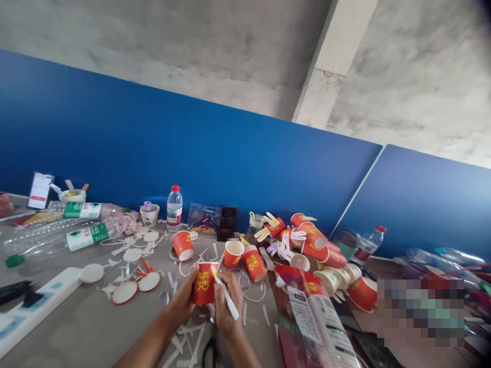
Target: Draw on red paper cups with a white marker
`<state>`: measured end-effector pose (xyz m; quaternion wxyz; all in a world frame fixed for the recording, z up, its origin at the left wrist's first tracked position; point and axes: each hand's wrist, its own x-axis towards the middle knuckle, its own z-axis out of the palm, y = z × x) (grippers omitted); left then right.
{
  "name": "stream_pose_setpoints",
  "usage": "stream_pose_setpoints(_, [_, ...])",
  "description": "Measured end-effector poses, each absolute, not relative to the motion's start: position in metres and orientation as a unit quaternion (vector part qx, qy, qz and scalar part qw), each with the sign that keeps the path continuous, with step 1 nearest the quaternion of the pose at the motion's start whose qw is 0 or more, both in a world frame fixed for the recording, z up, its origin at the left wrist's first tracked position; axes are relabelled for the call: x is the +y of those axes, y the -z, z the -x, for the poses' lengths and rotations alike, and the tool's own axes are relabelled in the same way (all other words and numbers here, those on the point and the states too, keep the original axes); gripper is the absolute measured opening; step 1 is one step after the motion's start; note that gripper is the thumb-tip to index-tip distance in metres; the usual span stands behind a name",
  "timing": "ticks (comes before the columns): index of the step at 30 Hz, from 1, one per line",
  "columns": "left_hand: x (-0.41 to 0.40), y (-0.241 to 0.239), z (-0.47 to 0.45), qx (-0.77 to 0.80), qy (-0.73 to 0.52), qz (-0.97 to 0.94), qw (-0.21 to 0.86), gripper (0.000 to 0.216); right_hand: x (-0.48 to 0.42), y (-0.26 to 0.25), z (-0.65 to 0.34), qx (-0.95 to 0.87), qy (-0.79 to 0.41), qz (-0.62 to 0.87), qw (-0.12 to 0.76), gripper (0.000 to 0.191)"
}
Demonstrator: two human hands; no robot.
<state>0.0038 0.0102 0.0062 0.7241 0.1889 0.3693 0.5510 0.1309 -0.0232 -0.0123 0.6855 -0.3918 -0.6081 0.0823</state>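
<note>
My left hand (187, 294) is closed around the side of a red paper cup (204, 286) with yellow double-happiness characters. My right hand (230, 296) grips a slim white pen (229, 300), its upper end angled toward the cup's right side near the rim. Whether the tip touches the cup I cannot tell. Just beyond the hands are another red cup (182, 246) tipped on its side, an upright red cup (233, 254) and a nested stack of red cups (253, 263) leaning over. Black scissor handles (209, 352) lie below the hands.
White paper strips (187, 342) and cut cup discs (125, 293) litter the grey table. At left are a power strip (49, 301) and plastic bottles (88, 236). A cup pile (314, 240) and a plastic package (307, 312) occupy the right. A blue partition (230, 153) closes the back.
</note>
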Motion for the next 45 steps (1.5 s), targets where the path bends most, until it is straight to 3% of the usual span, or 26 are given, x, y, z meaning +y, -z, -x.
stream_pose_setpoints(18, [0.008, -0.012, -0.006, 0.372, -0.542, -0.178, 0.732, 0.025, -0.021, 0.013, -0.13, -0.571, -0.119, 0.379, 0.719, 0.019])
stream_pose_setpoints(45, [0.016, 0.01, 0.0, 0.358, -0.544, -0.231, 0.723, 0.028, -0.021, 0.015, -0.129, -0.567, -0.124, 0.385, 0.717, 0.029])
